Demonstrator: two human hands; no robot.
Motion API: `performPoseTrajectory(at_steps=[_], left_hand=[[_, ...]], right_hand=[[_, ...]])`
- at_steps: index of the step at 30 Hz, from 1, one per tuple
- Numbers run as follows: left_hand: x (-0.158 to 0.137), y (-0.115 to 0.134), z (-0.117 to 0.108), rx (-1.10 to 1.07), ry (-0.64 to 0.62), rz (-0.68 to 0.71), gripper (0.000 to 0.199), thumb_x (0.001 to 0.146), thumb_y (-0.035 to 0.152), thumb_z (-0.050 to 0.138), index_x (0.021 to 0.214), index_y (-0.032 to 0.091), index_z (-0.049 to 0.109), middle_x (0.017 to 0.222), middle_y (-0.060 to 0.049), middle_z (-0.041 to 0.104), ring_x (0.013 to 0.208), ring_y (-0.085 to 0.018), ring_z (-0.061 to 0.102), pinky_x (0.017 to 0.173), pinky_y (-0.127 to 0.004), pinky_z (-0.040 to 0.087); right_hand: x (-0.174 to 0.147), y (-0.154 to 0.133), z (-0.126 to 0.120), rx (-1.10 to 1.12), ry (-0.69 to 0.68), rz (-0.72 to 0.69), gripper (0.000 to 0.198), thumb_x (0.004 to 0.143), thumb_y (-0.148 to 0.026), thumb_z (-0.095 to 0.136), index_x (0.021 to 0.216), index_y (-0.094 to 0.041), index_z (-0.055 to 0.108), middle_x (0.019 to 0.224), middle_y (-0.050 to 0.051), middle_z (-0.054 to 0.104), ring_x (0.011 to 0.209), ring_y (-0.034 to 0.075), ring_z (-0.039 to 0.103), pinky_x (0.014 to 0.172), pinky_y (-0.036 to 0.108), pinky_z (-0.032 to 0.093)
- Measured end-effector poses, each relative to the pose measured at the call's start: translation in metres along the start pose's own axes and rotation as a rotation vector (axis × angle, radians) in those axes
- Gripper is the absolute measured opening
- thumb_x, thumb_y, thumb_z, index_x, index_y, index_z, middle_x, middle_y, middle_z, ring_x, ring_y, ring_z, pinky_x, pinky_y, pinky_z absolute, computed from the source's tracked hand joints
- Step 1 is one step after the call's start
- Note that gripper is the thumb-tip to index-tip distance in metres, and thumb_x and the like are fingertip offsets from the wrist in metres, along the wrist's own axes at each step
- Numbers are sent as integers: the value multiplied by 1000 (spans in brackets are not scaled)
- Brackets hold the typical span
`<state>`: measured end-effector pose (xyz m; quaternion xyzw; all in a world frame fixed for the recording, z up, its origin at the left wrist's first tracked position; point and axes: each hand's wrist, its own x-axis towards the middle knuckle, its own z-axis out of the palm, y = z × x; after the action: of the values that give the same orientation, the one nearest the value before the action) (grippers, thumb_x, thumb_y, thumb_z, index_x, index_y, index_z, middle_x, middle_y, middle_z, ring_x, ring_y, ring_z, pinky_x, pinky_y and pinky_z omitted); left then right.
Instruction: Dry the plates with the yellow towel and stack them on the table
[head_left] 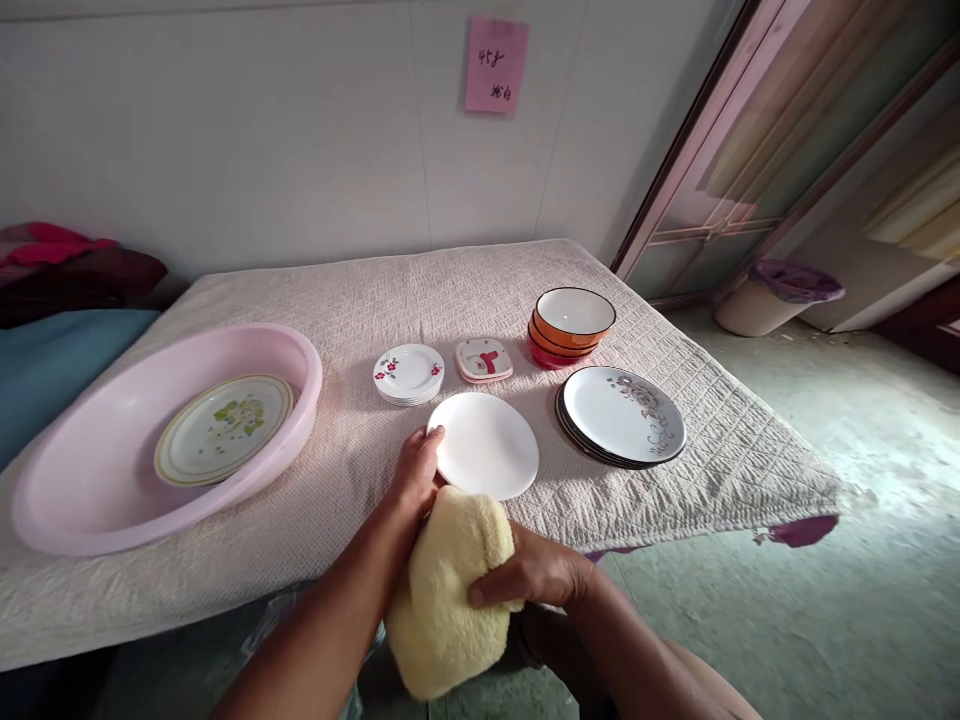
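Observation:
My left hand [420, 470] grips the left rim of a plain white plate [491, 447], thumb on top and fingers underneath. The plate is at the table's front, tilted a little. In my right hand [529, 572] is a fluffy yellow towel [454, 590], which hangs below the table edge and overlaps the plate's near rim. Just beyond the plate stand a stack of small flowered plates [409, 372] and some square dishes with a red and white picture [484, 359]. Right of it lies a stack of dark-rimmed plates [624, 415].
A pink basin [82, 470] at the left holds a plate with a green leaf pattern [225, 428]. Orange and red bowls [574, 325] are stacked at the back right. A quilted cover [360, 285] lies over the table. A waste bin [776, 295] stands on the floor beyond.

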<state>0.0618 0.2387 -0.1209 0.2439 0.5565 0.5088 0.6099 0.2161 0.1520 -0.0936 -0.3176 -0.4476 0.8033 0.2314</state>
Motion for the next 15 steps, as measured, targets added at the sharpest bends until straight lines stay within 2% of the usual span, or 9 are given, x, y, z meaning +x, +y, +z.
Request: performPoseTrajectory(at_steps=[3, 5, 10, 15], left_hand=[[-1, 3, -4, 111, -17, 16, 27, 68, 37, 70, 80, 15, 61, 62, -2, 64, 58, -17, 61, 57, -27, 47], [-2, 7, -9, 139, -48, 26, 28, 65, 38, 73, 78, 16, 61, 63, -1, 64, 61, -18, 62, 60, -28, 47], [2, 12, -23, 261, -127, 146, 38, 64, 45, 73, 86, 16, 64, 81, -5, 70, 84, -24, 66, 75, -32, 49], [4, 19, -31, 255, -91, 70, 48, 67, 43, 73, 105, 15, 64, 104, -9, 71, 109, -28, 62, 88, -36, 48]], right_hand=[[-7, -7, -6, 39, -73, 54, 50, 54, -30, 85, 99, -12, 70, 92, 8, 71, 88, 24, 65, 82, 38, 53], [-7, -6, -9, 49, -66, 62, 50, 54, -28, 86, 99, -12, 69, 92, 7, 71, 87, 23, 65, 83, 38, 53], [9, 7, -8, -44, 42, 27, 57, 55, -25, 84, 108, -15, 64, 99, 5, 69, 94, 24, 62, 86, 38, 51], [25, 14, 1, -154, 113, 16, 58, 54, -21, 80, 109, -15, 62, 103, 6, 67, 96, 26, 60, 85, 39, 51]])
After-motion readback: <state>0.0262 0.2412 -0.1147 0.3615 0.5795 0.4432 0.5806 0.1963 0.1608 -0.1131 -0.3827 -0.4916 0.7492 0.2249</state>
